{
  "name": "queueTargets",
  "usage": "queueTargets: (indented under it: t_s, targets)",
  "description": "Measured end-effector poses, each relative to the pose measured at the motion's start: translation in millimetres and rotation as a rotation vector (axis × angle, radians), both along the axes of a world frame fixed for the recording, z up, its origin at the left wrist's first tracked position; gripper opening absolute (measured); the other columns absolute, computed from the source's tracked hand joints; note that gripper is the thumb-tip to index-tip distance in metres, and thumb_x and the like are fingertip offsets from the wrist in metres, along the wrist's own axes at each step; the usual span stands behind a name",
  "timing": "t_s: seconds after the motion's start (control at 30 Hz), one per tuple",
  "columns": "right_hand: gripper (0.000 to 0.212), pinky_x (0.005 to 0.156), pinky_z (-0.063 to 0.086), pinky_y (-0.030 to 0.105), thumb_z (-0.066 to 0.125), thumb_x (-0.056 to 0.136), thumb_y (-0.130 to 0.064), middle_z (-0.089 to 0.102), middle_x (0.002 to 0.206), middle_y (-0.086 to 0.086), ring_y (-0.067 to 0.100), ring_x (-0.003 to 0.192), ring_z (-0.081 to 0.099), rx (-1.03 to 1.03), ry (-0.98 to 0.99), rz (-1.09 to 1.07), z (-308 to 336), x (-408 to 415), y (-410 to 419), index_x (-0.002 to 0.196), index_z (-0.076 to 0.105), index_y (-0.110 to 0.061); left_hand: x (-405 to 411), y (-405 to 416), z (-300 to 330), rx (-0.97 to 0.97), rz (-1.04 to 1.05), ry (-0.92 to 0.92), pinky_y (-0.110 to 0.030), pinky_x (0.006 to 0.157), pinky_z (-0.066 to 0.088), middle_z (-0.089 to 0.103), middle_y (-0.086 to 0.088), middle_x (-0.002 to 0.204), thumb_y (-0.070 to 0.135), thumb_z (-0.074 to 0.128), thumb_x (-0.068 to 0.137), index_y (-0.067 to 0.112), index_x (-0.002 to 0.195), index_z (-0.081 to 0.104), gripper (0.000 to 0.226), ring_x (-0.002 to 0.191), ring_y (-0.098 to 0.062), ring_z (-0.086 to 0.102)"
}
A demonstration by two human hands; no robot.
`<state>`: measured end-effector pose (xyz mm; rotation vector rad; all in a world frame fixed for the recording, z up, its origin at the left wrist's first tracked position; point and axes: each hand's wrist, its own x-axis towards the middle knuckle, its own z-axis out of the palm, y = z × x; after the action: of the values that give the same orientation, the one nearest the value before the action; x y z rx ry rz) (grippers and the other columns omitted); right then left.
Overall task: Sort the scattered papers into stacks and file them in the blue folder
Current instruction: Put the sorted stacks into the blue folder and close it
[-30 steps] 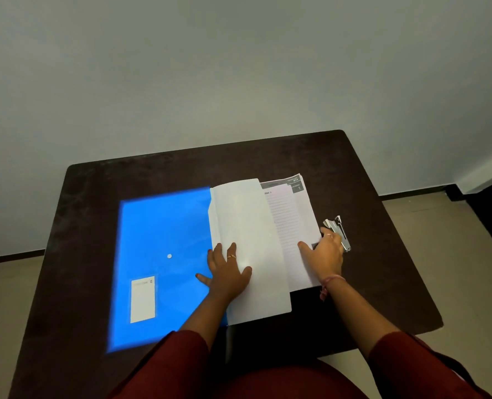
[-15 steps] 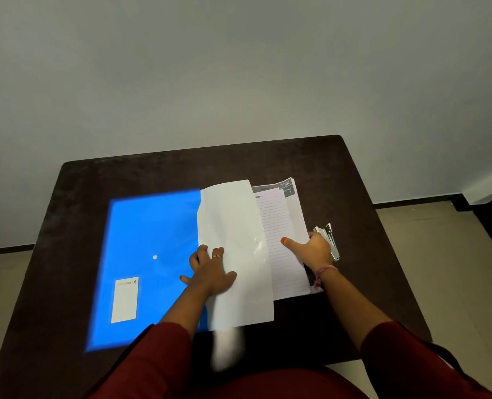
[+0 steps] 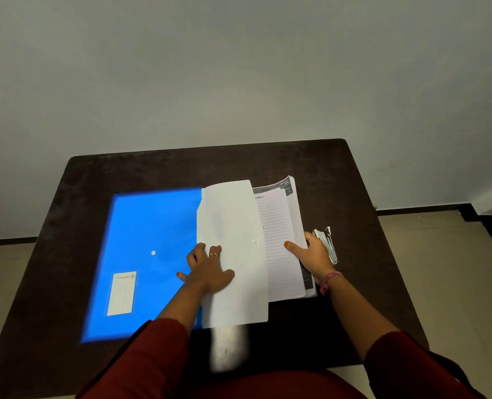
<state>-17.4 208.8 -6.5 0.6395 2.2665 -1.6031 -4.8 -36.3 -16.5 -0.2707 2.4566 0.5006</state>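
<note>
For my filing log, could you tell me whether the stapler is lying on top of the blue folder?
No, the stapler lies on the table, right of the paper stack.

Bright blue folder (image 3: 152, 226), white flap (image 3: 230, 226), ruled paper (image 3: 279, 240), dark brown table (image 3: 354, 182)

folder (image 3: 141, 240): 1 | paper stack (image 3: 279, 243): 1 | stapler (image 3: 326, 243): 1 | hands: 2

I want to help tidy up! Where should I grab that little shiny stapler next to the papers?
Grip the stapler across its long narrow body, near the middle, coming from above and from its right side. It lies flat on the table, running away from the person, and the right hand and the paper stack crowd its left side, so only the right is free.
</note>
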Motion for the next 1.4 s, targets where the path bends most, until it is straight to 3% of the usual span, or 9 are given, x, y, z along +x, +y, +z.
queueTargets:
  t_s: [0.33,0.47,0.7,0.8,0.9,1.0,1.17,1.27,1.4]
  targets:
    - [0.032,0.089,0.054,0.043,0.075,0.080,-0.011,0.067,0.109,0.011,0.026,0.098,0.064,0.011,0.049,-0.134,16.4,-0.4,75.3,0.110,0.064,-0.007,1.6,6.9,-1.3,-0.070,-0.051,-0.052,-0.070,0.105,0.008,-0.018,0.001,0.154,0.064,0.050,0.078,0.047,0.147,-0.003,0.089,0.142,-0.029,-0.013]
    - [0.029,0.079,0.055,0.033,0.075,0.079,-0.007,0.068,0.108,0.012,0.024,0.089,0.065,-0.078,0.078,-0.256,28.2,8.4,107.2,0.106,0.065,-0.006,2.3,9.1,-2.9,-0.115,-0.093,-0.075,-0.073,0.104,0.006,-0.023,-0.003,0.155,0.071,0.052,0.076,0.051,0.145,-0.012,0.097,0.143,-0.033,-0.017]
    - [0.026,0.066,0.054,0.023,0.073,0.081,-0.009,0.068,0.099,0.004,0.015,0.084,0.066,-0.276,0.054,-0.320,38.3,13.2,95.6,0.106,0.064,-0.012,-1.8,6.5,-1.2,-0.116,-0.102,-0.060,-0.072,0.103,0.015,-0.017,-0.005,0.154,0.073,0.057,0.074,0.051,0.146,-0.007,0.099,0.141,-0.033,-0.010]
    - [0.023,0.060,0.054,0.020,0.071,0.082,-0.010,0.069,0.100,0.007,0.015,0.081,0.066,-0.340,0.004,-0.277,26.5,14.6,61.0,0.104,0.064,-0.011,-5.8,3.2,2.3,-0.099,-0.113,-0.054,-0.070,0.101,0.020,-0.011,-0.006,0.150,0.059,0.056,0.082,0.050,0.146,0.000,0.086,0.136,-0.032,-0.002]
    - [0.017,0.059,0.054,0.019,0.070,0.084,-0.009,0.070,0.099,0.008,0.015,0.079,0.068,-0.399,-0.047,-0.211,12.8,20.8,27.2,0.100,0.065,-0.011,-13.7,-6.3,-2.1,-0.036,-0.098,-0.038,-0.063,0.105,0.027,0.001,-0.005,0.139,0.040,0.053,0.088,0.043,0.139,0.026,0.057,0.122,-0.028,0.010]
    - [0.015,0.063,0.056,0.021,0.069,0.085,-0.009,0.070,0.102,0.007,0.015,0.082,0.068,-0.378,-0.088,-0.168,-0.4,27.0,9.3,0.099,0.065,-0.012,-15.8,-14.4,2.8,0.053,-0.046,0.044,-0.045,0.109,0.029,0.016,-0.008,0.134,0.039,0.045,0.094,0.028,0.121,0.043,0.028,0.111,-0.023,0.021]
    - [0.019,0.070,0.055,0.026,0.067,0.086,-0.009,0.067,0.113,0.012,0.019,0.090,0.066,-0.279,-0.086,-0.114,-14.7,31.5,12.8,0.105,0.062,-0.008,-21.8,-13.5,3.0,-0.043,-0.111,0.006,-0.032,0.091,0.024,0.024,-0.006,0.135,0.031,0.040,0.083,0.036,0.143,0.028,0.062,0.121,-0.028,0.021]
    - [0.032,0.079,0.052,0.029,0.068,0.086,-0.009,0.064,0.116,0.009,0.022,0.097,0.062,-0.161,-0.067,-0.078,-17.2,31.5,19.3,0.116,0.057,-0.004,-20.7,-10.8,-0.9,-0.080,-0.081,-0.030,-0.041,0.093,0.032,0.020,-0.005,0.130,0.033,0.046,0.070,0.038,0.142,0.022,0.076,0.121,-0.027,0.018]
    - [0.048,0.082,0.046,0.027,0.069,0.086,-0.011,0.061,0.114,0.007,0.017,0.097,0.056,-0.020,-0.056,-0.048,-15.6,29.0,23.0,0.127,0.047,-0.002,-12.2,-0.1,10.4,-0.010,0.000,-0.021,-0.060,0.102,0.029,0.011,-0.002,0.136,0.040,0.047,0.078,0.040,0.141,0.023,0.068,0.125,-0.028,0.011]
